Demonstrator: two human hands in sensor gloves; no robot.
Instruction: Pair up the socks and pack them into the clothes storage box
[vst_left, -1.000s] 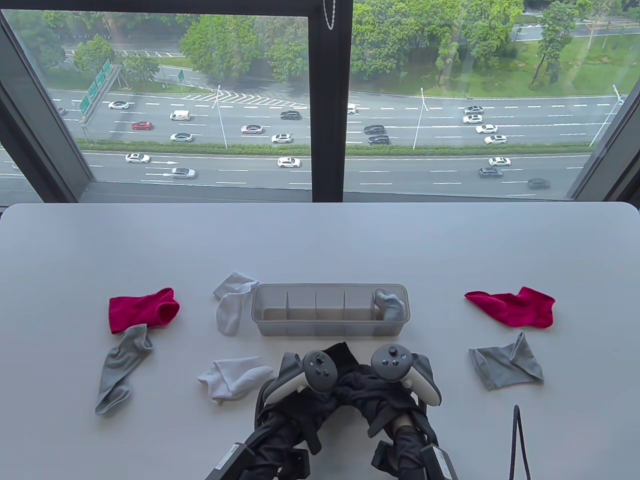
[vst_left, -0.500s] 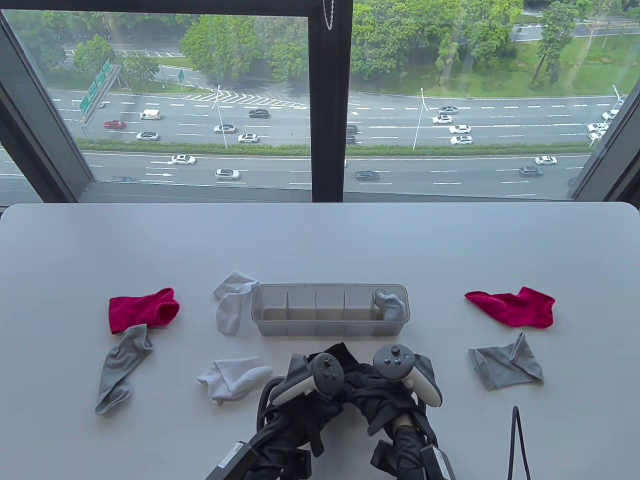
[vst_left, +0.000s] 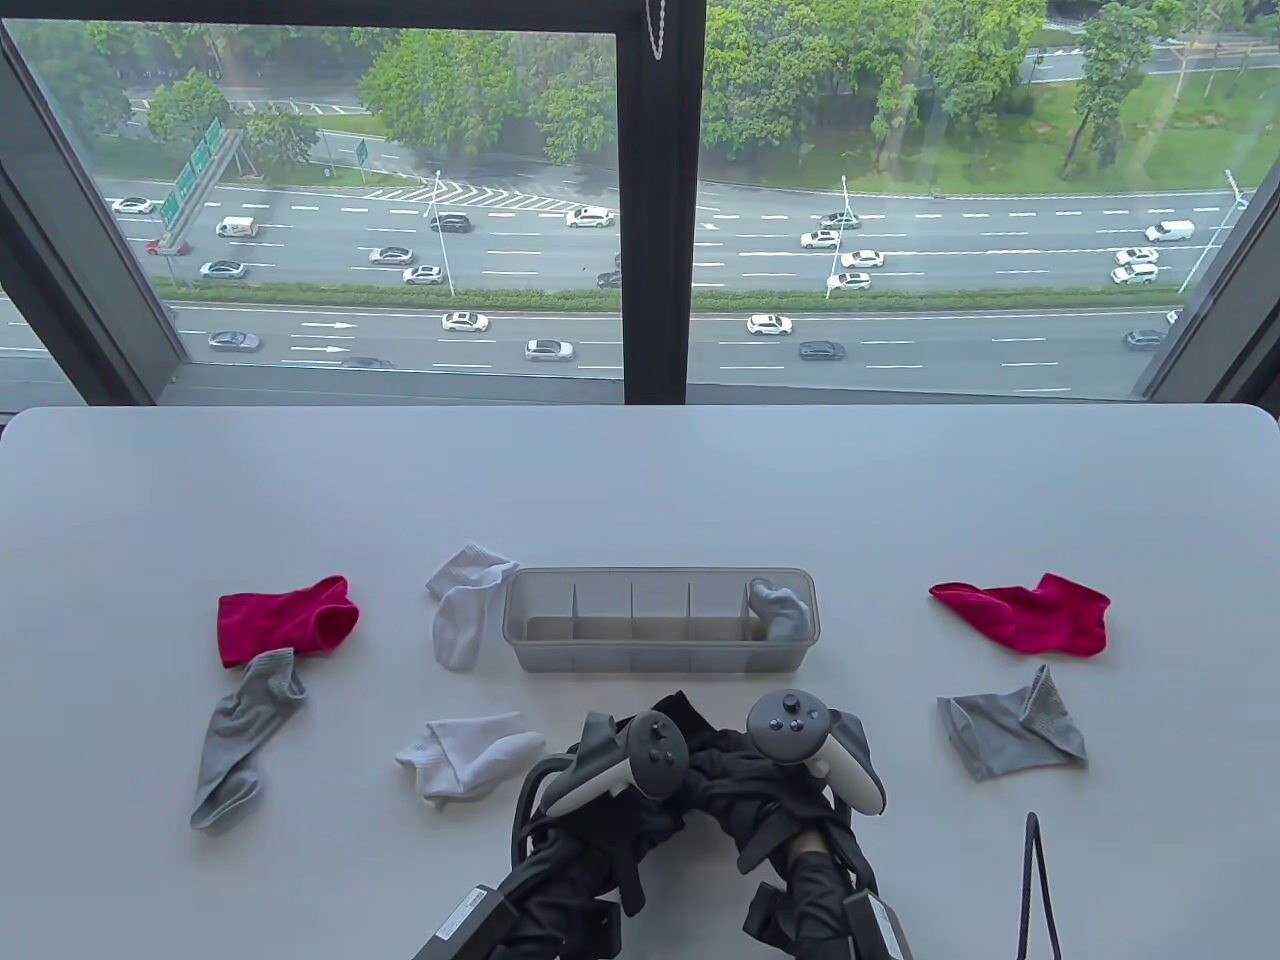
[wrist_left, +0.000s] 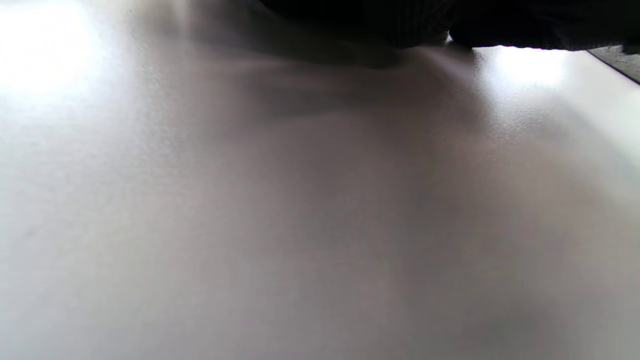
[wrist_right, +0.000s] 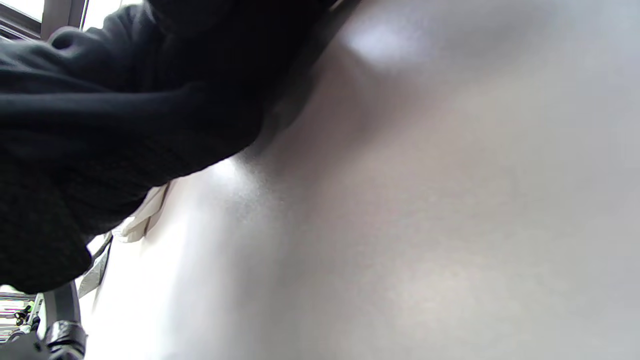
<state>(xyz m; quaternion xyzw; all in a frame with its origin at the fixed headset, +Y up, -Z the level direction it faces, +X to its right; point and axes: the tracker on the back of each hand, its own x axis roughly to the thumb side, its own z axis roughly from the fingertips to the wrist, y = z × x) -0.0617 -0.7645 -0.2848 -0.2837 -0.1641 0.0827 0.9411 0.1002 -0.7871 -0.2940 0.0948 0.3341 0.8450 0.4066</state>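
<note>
Both hands sit low at 6 o'clock on the worktop (vst_left: 640, 480), trackers up, knuckles toward each other over a bunched black sock (vst_left: 715, 765). Left hand (vst_left: 625, 770) lies angled toward 2 o'clock, right hand (vst_left: 800, 755) toward 10 o'clock; fingers are buried in dark fabric, so I cannot tell whether either hand is gripping or just resting, though the right wrist view shows black knit wadded right under the hand. Black sock is a lump with no clear long axis, a flap poking toward 12 o'clock near the box. Clothes storage box (vst_left: 660, 655) sits just beyond at centre, long axis 9-to-3, a grey sock pair (vst_left: 780, 610) stuffed in its 3 o'clock end compartment. White sock (vst_left: 462, 610) lies beside the box's 9 o'clock end, second white sock (vst_left: 465, 755) beside the left hand. Red sock (vst_left: 285, 620) and grey sock (vst_left: 240, 740) at 8 o'clock, touching; red sock (vst_left: 1030, 615) and grey sock (vst_left: 1010, 735) at 4 o'clock, apart. Versus a second ago: left hand has slid slightly toward the right hand, right hand barely shifted, socks on the worktop unchanged.
</note>
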